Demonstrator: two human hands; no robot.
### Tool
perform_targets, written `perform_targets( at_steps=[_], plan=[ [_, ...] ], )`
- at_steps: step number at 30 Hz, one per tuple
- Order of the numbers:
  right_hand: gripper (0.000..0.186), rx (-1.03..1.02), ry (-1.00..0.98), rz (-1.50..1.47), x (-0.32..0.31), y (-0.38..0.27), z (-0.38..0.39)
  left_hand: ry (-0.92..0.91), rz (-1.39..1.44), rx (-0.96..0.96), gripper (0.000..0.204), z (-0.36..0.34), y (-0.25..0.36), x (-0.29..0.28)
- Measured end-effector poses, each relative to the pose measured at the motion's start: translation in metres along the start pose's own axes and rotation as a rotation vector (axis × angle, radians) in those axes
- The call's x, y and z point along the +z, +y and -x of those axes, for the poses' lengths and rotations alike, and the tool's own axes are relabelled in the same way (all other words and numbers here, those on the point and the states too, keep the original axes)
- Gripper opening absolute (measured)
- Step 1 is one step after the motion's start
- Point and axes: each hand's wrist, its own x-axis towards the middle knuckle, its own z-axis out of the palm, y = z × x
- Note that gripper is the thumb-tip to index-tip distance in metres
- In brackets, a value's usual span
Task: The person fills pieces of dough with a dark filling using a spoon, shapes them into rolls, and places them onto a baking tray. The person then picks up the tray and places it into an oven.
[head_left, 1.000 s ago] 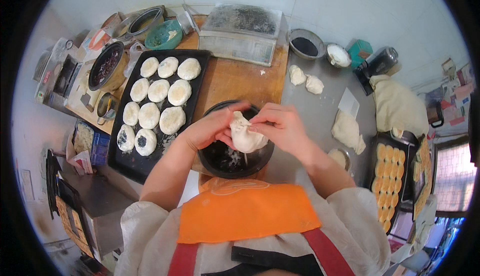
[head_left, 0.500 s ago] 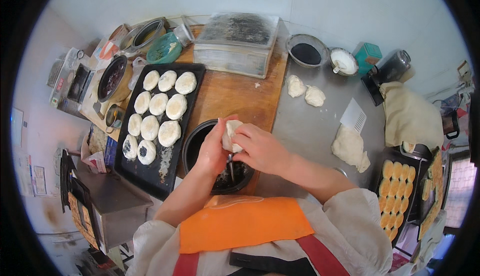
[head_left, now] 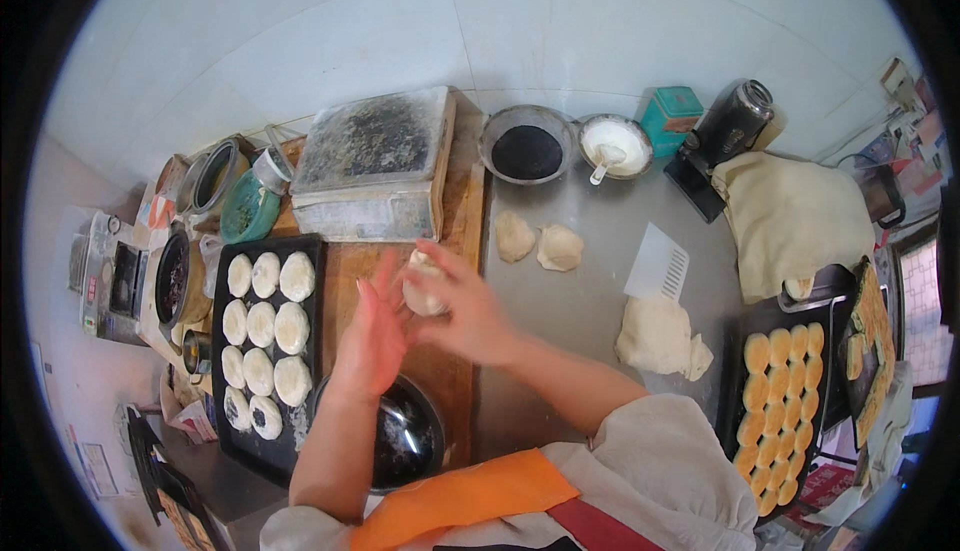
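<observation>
My right hand [head_left: 465,313] curls its fingers round a pale filled-looking ball of dough [head_left: 424,285] above the wooden board [head_left: 458,251]. Close against the ball's left side, my left hand [head_left: 372,339] has its fingers stretched out and holds nothing by itself. Under my forearms stands a dark, shiny bowl [head_left: 412,436], partly covered by the left arm. To the left, a black baking tray [head_left: 268,459] carries rows of flattened white dough rounds [head_left: 260,324]; a near one [head_left: 265,418] has a dark patch on top.
Right of the board, two dough pieces [head_left: 558,248] and a larger dough lump [head_left: 655,336] with a white scraper [head_left: 657,263] lie on the metal top. Behind are a bowl of black powder [head_left: 528,154] and a flour-dusted box [head_left: 372,166]. Browned cakes [head_left: 780,401] fill a right-hand tray.
Both hands have moved forward from over the dark bowl with the dough ball. My left fingers have straightened. The view has turned toward the right.
</observation>
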Motion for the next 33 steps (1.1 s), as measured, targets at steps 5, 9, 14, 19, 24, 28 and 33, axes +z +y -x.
perform_targets(
  at_steps=[5, 9, 14, 19, 24, 28, 33],
  plan=[
    [0.054, 0.303, 0.259, 0.075, -0.042, 0.158, -0.057, 0.320, -0.398, 0.173, 0.083, 0.014, 0.015, -0.019],
    [0.040, 0.345, 0.035, 0.746, -0.087, 0.243, -0.096, 0.490, -0.494, 0.153, 0.081, 0.059, -0.006, -0.061],
    [0.037, 0.292, -0.115, 0.909, -0.109, 0.268, -0.101, 0.597, -0.404, 0.282, 0.075, 0.088, -0.011, -0.067],
    [0.060, 0.597, 0.320, -0.615, -0.089, 0.142, -0.086, 0.420, -0.118, 0.230, 0.059, 0.088, -0.030, -0.077],
    [0.062, 0.585, 0.088, -1.606, 0.040, -0.018, -0.013, 0.114, 0.388, 0.102, 0.077, 0.053, -0.036, -0.046],
    [0.071, 0.526, -0.303, -0.977, 0.093, -0.091, 0.014, 0.141, 0.865, 0.061, 0.066, 0.101, -0.027, -0.092],
    [0.077, 0.039, -0.641, -0.177, 0.197, -0.192, 0.016, 0.297, 0.621, 0.154, 0.071, 0.219, -0.016, -0.169]
  ],
)
